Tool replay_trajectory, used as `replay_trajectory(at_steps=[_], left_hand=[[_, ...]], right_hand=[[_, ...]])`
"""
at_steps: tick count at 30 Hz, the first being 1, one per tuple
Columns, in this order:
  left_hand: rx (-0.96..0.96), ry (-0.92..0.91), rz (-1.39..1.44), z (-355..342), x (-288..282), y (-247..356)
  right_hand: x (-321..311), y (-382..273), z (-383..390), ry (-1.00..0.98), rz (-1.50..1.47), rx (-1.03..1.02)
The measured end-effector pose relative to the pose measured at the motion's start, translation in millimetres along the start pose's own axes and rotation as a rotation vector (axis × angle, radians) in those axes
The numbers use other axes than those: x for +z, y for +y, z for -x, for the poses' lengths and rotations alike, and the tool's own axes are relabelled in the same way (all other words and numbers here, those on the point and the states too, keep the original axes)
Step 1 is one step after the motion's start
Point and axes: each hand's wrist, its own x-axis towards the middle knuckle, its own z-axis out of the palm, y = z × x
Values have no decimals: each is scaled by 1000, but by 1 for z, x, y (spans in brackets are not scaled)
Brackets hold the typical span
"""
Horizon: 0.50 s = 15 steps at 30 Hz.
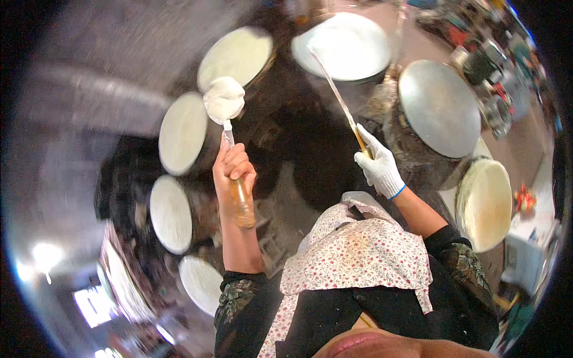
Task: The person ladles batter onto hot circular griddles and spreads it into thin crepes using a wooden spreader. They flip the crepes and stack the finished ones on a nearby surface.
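Left hand (234,166), bare, clamped around handle of ladle (228,126), left of centre; long axis runs up frame, white-coated bowl above hand, overlapping lower edge of pale round plate (236,55), contact unclear. Right hand (380,163), gloved, wrapped on thin stick (342,105), slanting up-left; tip over bright round plate (349,45), upper centre. Left hand nearer pale plate.

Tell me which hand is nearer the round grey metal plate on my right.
Right. The white-gloved right hand is left of the plate and closer to the body; the bare left hand is much farther left.
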Motion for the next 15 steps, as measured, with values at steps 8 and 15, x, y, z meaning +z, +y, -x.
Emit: replay_trajectory(at_steps=[8,15], left_hand=[[-220,-111,-869,-211,31,-114],[-14,-265,-1811,-345,-46,-196]], right_hand=[[-48,-24,-38,427,-163,78],[-24,-3,-66,652,-257,324]])
